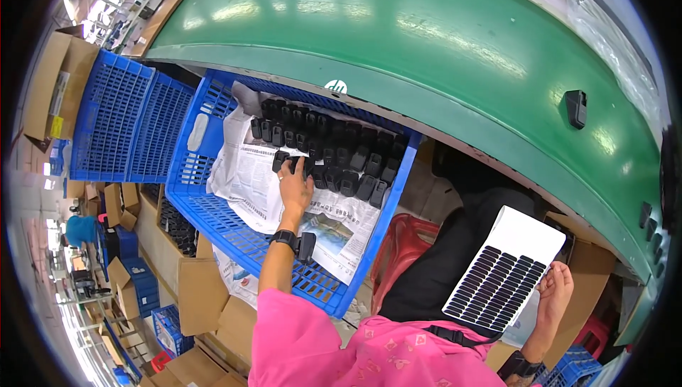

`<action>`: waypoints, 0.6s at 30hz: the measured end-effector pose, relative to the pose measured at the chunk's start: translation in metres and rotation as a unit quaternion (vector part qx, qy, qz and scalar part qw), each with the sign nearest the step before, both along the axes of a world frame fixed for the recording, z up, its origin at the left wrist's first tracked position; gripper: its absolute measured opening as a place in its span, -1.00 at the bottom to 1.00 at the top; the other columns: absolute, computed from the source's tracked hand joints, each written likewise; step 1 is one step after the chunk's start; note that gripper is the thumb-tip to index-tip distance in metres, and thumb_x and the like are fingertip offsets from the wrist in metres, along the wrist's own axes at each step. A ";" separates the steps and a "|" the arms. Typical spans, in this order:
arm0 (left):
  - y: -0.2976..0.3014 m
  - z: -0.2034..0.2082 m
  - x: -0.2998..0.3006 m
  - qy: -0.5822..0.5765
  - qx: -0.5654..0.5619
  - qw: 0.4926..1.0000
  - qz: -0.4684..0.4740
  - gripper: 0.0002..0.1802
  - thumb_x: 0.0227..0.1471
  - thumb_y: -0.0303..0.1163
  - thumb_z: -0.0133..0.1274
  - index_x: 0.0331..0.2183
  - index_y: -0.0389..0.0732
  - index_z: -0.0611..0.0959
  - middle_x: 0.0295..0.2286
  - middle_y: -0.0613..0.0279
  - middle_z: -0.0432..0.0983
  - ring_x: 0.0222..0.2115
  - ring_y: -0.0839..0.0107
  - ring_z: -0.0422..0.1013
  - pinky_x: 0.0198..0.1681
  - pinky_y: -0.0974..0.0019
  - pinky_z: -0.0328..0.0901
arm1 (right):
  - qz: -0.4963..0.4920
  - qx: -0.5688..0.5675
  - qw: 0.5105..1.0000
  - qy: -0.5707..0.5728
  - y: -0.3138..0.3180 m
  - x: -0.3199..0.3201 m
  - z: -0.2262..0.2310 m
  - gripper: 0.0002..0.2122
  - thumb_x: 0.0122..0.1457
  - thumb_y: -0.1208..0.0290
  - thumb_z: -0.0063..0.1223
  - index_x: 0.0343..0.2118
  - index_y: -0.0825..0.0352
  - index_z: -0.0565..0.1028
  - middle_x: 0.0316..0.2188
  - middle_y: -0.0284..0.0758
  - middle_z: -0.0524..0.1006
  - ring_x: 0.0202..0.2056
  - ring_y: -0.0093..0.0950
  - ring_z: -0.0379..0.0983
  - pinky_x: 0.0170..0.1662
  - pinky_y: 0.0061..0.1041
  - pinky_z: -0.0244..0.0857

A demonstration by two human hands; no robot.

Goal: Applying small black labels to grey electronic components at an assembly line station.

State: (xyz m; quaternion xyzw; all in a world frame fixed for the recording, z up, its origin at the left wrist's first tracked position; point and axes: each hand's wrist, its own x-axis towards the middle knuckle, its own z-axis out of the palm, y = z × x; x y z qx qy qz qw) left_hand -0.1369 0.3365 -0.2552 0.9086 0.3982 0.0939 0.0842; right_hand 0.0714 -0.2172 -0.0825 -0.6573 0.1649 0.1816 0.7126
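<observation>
My left hand (295,187) reaches into a blue plastic crate (186,187), its fingers closed around a small black plastic part (307,165). Beside it several similar black plastic parts (346,182) stand in rows on newspaper (259,177) lining the crate. One more black part (306,247) appears near my left wrist. Over my lap, my right hand (555,289) grips the edge of a white sheet of black stickers (526,232). Dark oblong stickers cover its lower portion, while the upper end is plain white. Part of the right fingers is hidden by the sheet.
A green worktable (341,28) curves across the far side, with a lone black part (576,108) on it. Blue crates (114,117) and cardboard boxes (202,291) crowd the left. A red stool (403,241) stands right of the newspaper-lined crate.
</observation>
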 end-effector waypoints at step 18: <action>-0.223 0.221 0.280 -0.263 -0.141 0.862 -0.409 -0.44 0.05 -0.12 0.05 -0.03 -0.30 0.38 -0.34 -0.16 0.43 -0.41 -0.04 0.44 -0.38 0.06 0.35 | 0.066 -0.352 0.893 -0.273 0.038 -0.031 0.017 -0.59 0.03 0.57 0.10 0.00 0.44 0.36 -0.47 -0.43 0.35 -0.52 -0.69 0.25 -0.48 -0.70 0.19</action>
